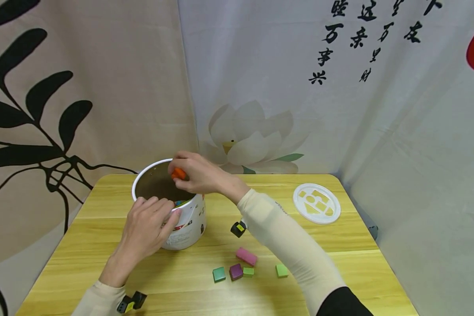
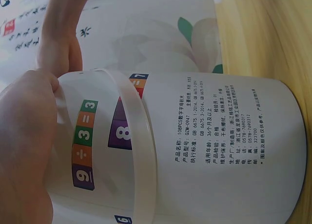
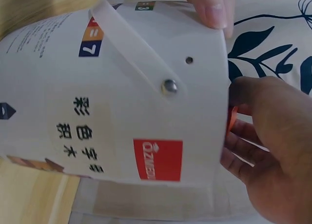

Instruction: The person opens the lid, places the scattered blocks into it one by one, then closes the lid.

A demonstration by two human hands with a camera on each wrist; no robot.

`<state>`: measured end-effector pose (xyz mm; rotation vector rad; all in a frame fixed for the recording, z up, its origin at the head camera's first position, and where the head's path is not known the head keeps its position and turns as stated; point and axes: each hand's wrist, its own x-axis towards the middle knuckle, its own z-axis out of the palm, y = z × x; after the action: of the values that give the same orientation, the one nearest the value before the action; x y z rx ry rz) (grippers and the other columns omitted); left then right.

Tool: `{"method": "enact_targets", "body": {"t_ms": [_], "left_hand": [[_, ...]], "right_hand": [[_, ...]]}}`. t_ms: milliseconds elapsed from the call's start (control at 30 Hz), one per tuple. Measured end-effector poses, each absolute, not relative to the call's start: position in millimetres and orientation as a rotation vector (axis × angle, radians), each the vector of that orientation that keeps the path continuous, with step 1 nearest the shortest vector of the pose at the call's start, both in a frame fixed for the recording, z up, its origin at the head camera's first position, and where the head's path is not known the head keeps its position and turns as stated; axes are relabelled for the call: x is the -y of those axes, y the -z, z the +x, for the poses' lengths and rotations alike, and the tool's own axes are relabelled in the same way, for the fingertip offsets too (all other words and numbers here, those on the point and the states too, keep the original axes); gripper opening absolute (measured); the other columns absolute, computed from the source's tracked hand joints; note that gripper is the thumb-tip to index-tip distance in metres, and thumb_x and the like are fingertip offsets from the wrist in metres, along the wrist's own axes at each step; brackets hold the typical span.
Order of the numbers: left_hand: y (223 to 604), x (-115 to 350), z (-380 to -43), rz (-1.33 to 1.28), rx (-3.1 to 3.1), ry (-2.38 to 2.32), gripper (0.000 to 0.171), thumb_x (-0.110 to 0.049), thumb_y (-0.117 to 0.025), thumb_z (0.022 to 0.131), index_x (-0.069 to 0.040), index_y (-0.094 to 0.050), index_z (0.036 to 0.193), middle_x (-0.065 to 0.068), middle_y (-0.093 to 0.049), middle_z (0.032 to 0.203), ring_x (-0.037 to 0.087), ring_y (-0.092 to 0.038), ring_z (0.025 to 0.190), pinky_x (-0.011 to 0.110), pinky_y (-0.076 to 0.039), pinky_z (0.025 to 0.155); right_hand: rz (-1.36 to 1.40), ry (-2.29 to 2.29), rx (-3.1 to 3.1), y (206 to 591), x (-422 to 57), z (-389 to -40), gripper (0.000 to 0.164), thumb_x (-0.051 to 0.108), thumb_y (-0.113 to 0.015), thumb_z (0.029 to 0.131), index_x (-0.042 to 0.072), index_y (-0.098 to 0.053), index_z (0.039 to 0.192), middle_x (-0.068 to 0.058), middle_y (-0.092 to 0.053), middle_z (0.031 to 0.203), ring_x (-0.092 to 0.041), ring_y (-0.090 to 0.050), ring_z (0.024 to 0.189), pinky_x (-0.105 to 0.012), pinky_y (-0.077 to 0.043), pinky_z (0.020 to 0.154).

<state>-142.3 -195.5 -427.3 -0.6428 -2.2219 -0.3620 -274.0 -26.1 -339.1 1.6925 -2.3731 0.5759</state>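
Observation:
A white bucket point(image 1: 185, 235) with printed labels stands upright at the table's back left. My left hand point(image 1: 148, 226) grips its near rim, fingers over the edge and thumb on the outer wall. Over the mouth, my right hand point(image 1: 201, 175) pinches an orange block point(image 1: 178, 174); its exact shape is mostly covered by the fingers. Coloured pieces point(image 1: 181, 203) show low inside, partly hidden by the near wall. In the right wrist view, the orange block point(image 3: 232, 119) peeks out between the thumb and fingers, right at the rim.
Several blocks lie on the table in front: teal point(image 1: 219, 274), purple point(image 1: 235, 272), pink point(image 1: 246, 256), and two green, one point(image 1: 282, 270) farther right. A white lid point(image 1: 324, 219) with shaped cutouts lies at the back right. A printed curtain point(image 1: 260, 66) hangs behind the table.

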Motion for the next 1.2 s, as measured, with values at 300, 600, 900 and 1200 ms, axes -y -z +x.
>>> {"method": "enact_targets", "body": {"t_ms": [300, 600, 900, 1200], "left_hand": [[427.8, 194.0, -142.9, -0.649, 2.232, 0.364, 0.036, -0.035, -0.048, 0.100, -0.015, -0.047, 0.070, -0.005, -0.050, 0.061, 0.017, -0.040, 0.058, 0.035, -0.027, 0.060], [426.9, 193.3, -143.1, -0.647, 2.228, 0.351, 0.037, -0.036, -0.047, 0.101, -0.014, -0.047, 0.071, -0.003, -0.052, 0.062, 0.019, -0.041, 0.059, 0.037, -0.027, 0.060], [426.8, 193.4, -143.1, -0.647, 2.220, 0.350, 0.038, -0.036, -0.046, 0.102, -0.013, -0.048, 0.071, -0.002, -0.055, 0.062, 0.019, -0.043, 0.059, 0.037, -0.027, 0.060], [427.6, 194.3, -142.9, -0.635, 2.229, 0.353, 0.037, -0.036, -0.048, 0.100, -0.013, -0.049, 0.071, -0.001, -0.059, 0.064, 0.018, -0.043, 0.058, 0.036, -0.025, 0.059]], "right_hand": [[1.707, -0.505, 2.423, 346.5, 38.6, -271.7, 0.025, 0.016, -0.069, 0.093, 0.009, -0.074, 0.116, 0.000, -0.062, 0.116, -0.011, -0.056, 0.100, -0.021, -0.047, 0.089], [1.697, -0.463, 2.425, 349.9, 36.8, -269.8, 0.029, 0.024, -0.063, 0.099, 0.009, -0.070, 0.123, 0.001, -0.065, 0.129, -0.012, -0.053, 0.123, -0.026, -0.039, 0.108], [1.657, -0.458, 2.434, 357.7, 20.5, -266.4, 0.049, 0.040, -0.054, 0.104, 0.010, -0.058, 0.143, -0.006, -0.050, 0.152, -0.019, -0.035, 0.143, -0.030, -0.024, 0.120], [1.573, -0.461, 2.480, 367.4, -6.5, -261.0, 0.068, 0.055, -0.048, 0.103, 0.016, -0.040, 0.159, -0.006, -0.030, 0.165, -0.017, -0.012, 0.152, -0.040, -0.018, 0.123]]}}
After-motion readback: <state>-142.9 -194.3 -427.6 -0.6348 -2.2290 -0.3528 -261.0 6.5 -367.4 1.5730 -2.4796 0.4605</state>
